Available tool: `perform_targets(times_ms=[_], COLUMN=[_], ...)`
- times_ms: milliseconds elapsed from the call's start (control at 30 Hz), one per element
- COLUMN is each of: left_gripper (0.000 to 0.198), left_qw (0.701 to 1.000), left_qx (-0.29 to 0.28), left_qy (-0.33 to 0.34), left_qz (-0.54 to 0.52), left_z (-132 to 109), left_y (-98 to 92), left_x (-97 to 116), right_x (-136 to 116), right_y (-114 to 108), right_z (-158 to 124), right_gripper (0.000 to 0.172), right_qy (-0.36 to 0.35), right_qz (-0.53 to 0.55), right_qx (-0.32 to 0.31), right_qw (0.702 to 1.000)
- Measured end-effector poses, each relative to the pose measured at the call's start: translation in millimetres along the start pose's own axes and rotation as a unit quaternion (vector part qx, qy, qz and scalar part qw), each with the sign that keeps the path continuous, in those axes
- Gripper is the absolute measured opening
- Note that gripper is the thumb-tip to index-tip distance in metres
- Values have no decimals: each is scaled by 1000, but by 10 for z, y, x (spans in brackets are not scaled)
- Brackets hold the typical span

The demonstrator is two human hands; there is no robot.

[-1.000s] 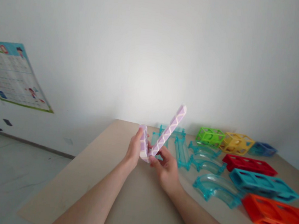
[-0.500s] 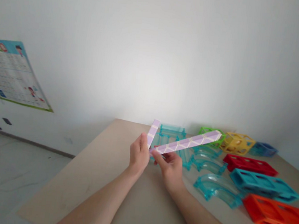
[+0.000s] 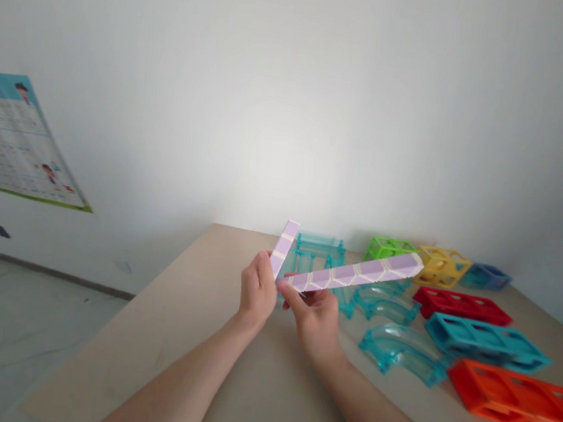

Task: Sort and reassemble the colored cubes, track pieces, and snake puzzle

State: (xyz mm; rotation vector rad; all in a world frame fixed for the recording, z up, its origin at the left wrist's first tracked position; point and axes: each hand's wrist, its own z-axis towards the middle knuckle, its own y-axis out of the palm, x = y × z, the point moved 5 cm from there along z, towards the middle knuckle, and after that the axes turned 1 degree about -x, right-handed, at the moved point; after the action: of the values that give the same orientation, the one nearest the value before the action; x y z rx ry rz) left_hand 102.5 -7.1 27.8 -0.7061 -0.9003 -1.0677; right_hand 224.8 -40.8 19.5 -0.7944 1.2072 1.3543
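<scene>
Both of my hands hold a lilac segmented snake puzzle with cream joint lines, raised above the table. It makes a V: one short arm points up and away, while a longer arm slants up to the right and ends in a pale wedge. My left hand is closed around the lower part of the short arm. My right hand pinches the near end of the long arm, thumb on top and fingers below. The place where the two arms meet is mostly hidden by my fingers.
Clear teal curved track pieces lie right of my hands on the beige table. Farther right are red, teal and orange frame blocks. Green, yellow and blue frames stand near the wall.
My hands and the puzzle have shifted slightly left in view, and the long arm shows more of its side. The rest of the scene has slid a little left too. The grip is the same.
</scene>
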Motion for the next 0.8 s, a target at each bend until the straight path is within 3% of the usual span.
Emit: perform_targets(times_ms=[167, 300, 467, 533, 700, 800], left_gripper=[45, 56, 54, 53, 54, 53], left_qw=[992, 963, 914, 913, 973, 979], left_qx=[3, -80, -143, -143, -77, -110], left_qy=[-101, -211, -287, -283, -165, -142], left_qz=[-75, -148, -247, -257, -141, -100], left_z=[11, -44, -105, -97, -22, -42], left_y=[57, 177, 268, 269, 165, 190], left_x=[-126, -205, -207, -200, -150, -142], right_x=[4, -27, 13, 42, 104, 102], right_y=[9, 81, 85, 50, -69, -62], right_z=[61, 62, 79, 99, 115, 97], right_gripper=[30, 27, 32, 32, 37, 37], right_qy=[-6, -12, -1, 1, 34, 34], right_qz=[14, 65, 82, 65, 24, 11], right_qx=[-67, -162, -209, -191, -67, -71], right_qw=[998, 985, 974, 979, 997, 997])
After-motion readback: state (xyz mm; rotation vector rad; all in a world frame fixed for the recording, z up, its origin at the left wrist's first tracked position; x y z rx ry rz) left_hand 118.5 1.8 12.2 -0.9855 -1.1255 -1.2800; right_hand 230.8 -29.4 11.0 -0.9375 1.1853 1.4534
